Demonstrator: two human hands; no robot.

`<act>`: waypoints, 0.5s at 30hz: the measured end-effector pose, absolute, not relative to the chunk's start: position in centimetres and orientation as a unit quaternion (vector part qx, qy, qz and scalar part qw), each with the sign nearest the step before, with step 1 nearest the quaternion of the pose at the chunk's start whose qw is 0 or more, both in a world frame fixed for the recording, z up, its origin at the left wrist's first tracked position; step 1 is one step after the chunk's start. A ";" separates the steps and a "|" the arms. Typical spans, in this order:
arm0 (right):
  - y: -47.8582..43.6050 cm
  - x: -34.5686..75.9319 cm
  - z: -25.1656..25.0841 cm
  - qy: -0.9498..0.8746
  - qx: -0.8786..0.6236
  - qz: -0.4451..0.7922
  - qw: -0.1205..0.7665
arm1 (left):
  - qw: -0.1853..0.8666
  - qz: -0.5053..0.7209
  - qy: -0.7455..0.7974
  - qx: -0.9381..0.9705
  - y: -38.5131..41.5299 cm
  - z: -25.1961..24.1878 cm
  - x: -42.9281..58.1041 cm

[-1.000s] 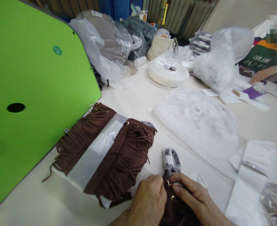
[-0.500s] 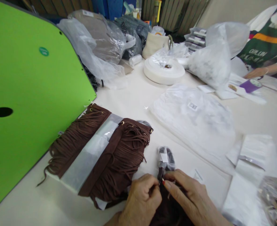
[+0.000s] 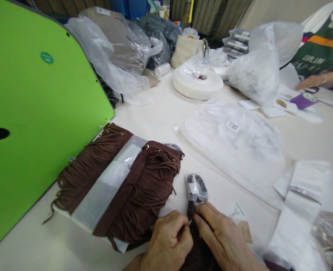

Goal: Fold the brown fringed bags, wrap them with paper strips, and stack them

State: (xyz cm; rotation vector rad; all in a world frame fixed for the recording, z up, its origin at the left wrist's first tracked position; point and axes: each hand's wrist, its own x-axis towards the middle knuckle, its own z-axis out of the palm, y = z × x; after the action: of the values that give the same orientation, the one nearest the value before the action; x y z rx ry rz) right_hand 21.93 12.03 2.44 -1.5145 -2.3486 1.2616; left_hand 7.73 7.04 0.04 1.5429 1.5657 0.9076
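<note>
At the bottom centre, my left hand (image 3: 170, 239) is closed in a pinch at the edge of a dark brown item (image 3: 199, 246); the small thing between its fingertips cannot be made out. Across from it, my right hand (image 3: 221, 233) rests on the same brown item, thumb and fingers pressed together at its top, what they grip being hidden. A dark strap bundle wrapped in clear plastic (image 3: 196, 188) lies just above the fingertips, joined to the item by a dark strap. To the left lie brown fringed bags (image 3: 144, 188) with a translucent wrap between them.
A green panel (image 3: 42, 113) stands at the left. White tape roll (image 3: 197, 82), flat plastic bag (image 3: 234, 139) and stuffed clear bag (image 3: 257, 71) lie beyond. White sleeves (image 3: 299, 210) are at right. Another person's hand (image 3: 312, 81) is at the far right.
My right hand has shifted slightly left and flattened over the brown item. The wrapped strap bundle has moved slightly left. A tan tag now shows beside my right hand.
</note>
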 end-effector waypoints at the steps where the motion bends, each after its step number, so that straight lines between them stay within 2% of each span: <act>1: 12.0 22.0 2.4 -0.761 -0.496 0.416 0.040 | 0.398 0.329 0.625 0.586 7.1 0.3 7.7; 6: 11.9 22.3 2.3 -0.740 -0.500 0.447 0.047 | 0.513 0.231 0.645 0.517 7.6 1.3 7.5; 15: 12.0 22.4 1.7 -0.720 -0.512 0.466 0.049 | 0.596 0.283 0.590 0.465 8.8 0.8 7.6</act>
State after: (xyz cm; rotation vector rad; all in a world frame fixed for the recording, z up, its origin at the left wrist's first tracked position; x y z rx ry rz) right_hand 22.39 12.02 1.73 -1.5595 -2.1933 1.4211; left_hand 7.56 8.81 0.81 1.0795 1.3706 0.6568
